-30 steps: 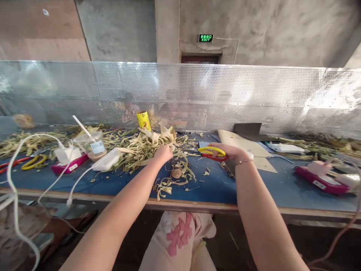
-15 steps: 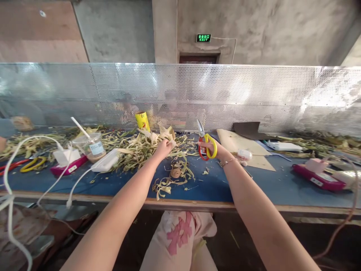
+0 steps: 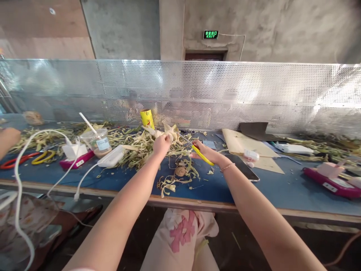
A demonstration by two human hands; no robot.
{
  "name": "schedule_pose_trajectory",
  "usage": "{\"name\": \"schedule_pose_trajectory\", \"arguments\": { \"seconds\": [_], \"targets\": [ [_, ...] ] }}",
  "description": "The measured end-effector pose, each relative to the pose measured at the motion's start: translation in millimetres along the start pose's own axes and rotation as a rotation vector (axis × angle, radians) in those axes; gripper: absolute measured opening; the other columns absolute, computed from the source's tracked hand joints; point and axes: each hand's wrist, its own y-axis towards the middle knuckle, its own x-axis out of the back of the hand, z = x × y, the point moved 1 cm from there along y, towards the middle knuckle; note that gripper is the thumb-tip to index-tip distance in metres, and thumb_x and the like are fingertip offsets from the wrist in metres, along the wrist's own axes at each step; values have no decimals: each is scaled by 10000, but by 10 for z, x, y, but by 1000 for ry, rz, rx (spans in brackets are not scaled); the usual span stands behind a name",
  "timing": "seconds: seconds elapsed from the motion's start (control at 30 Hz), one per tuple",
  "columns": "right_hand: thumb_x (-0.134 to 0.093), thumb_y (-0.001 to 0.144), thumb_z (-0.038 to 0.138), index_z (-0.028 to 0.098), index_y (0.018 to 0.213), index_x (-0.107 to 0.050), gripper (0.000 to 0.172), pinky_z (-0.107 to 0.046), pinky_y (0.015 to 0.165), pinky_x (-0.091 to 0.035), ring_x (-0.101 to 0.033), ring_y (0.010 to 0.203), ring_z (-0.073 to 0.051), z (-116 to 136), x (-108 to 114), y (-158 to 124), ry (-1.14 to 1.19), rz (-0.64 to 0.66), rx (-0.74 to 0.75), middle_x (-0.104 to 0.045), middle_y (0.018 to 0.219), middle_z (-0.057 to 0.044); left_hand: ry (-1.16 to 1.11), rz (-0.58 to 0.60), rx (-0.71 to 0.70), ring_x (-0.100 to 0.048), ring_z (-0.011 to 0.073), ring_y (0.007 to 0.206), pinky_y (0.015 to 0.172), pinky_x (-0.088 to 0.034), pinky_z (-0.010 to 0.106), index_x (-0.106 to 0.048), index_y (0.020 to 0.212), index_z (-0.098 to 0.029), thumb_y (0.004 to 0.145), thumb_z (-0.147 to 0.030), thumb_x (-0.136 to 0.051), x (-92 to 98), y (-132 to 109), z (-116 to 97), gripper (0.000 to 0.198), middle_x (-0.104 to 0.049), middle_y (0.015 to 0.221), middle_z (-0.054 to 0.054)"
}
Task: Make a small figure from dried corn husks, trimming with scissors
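My left hand (image 3: 161, 145) is closed in a pinch on a pale dried husk strip (image 3: 170, 131) above the heap. In my right hand (image 3: 205, 151) is a pair of scissors (image 3: 202, 155) with yellow handles. Its blades point left toward the husk near my left hand; whether they touch it I cannot tell. Below the hands, a small brown coil (image 3: 180, 171) lies on the blue table among curled husk scraps (image 3: 168, 188). The heap of dried husks (image 3: 135, 148) spreads to the left of and behind my left hand.
A yellow roll (image 3: 147, 119) stands at the back by the perforated metal screen (image 3: 197, 90). Left are a plastic cup (image 3: 98, 143) with a straw, a white power bank (image 3: 111, 156), cables and other scissors (image 3: 43, 157). Right lie a dark tablet (image 3: 244, 169) and cardboard (image 3: 245, 145). Another person's hand (image 3: 8, 139) shows far left.
My right hand has turned the scissors from upright to pointing left, toward my left hand. My left hand has drawn slightly back to the left. The view has shifted a little.
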Motion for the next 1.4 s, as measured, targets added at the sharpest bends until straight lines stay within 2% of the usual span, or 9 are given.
{"name": "schedule_pose_trajectory", "arguments": {
  "seconds": [0.13, 0.4, 0.63, 0.97, 1.4],
  "targets": [
    [-568, 718, 526, 155, 1137, -397, 585, -329, 817, -425, -545, 954, -220, 54, -31, -11, -49, 71, -77, -547, 1086, -137, 29, 1, 28, -583, 198, 687, 549, -309, 256, -610, 701, -185, 825, -394, -348, 31, -25, -21, 358, -636, 702, 84],
    [-560, 721, 547, 151, 1149, -413, 601, -356, 847, -412, -542, 1009, -250, 13, -130, 19, -130, 55, -64, -531, 1144, -165, 42, 5, 28, -588, 207, 720, 580, -322, 267, -611, 723, -180, 832, -394, -345, 66, -37, -46, 359, -622, 704, 83],
    [-539, 728, 566, 159, 1126, -415, 583, -331, 796, -426, -574, 935, -240, 62, -218, 41, -139, 1, -100, -577, 1043, -141, 27, 11, 3, -577, 203, 697, 581, -323, 272, -609, 748, -186, 827, -377, -349, 49, -51, -65, 332, -626, 707, 82],
    [-506, 768, 516, 165, 1056, -431, 460, -311, 716, -434, -592, 831, -219, -105, -276, 122, -102, -27, -104, -616, 904, -97, -88, 42, -92, -563, 195, 686, 604, -345, 277, -570, 653, -194, 797, -308, -360, -98, 23, -39, 279, -616, 664, 63],
    [-398, 842, 474, 191, 1051, -450, 355, -269, 655, -411, -612, 764, -200, -10, -209, 81, -162, -46, -91, -649, 874, -88, -428, 119, -4, -468, 158, 566, 571, -321, 277, -449, 497, -189, 695, -279, -407, -194, 92, -5, 221, -445, 494, 1]
  ]
}}
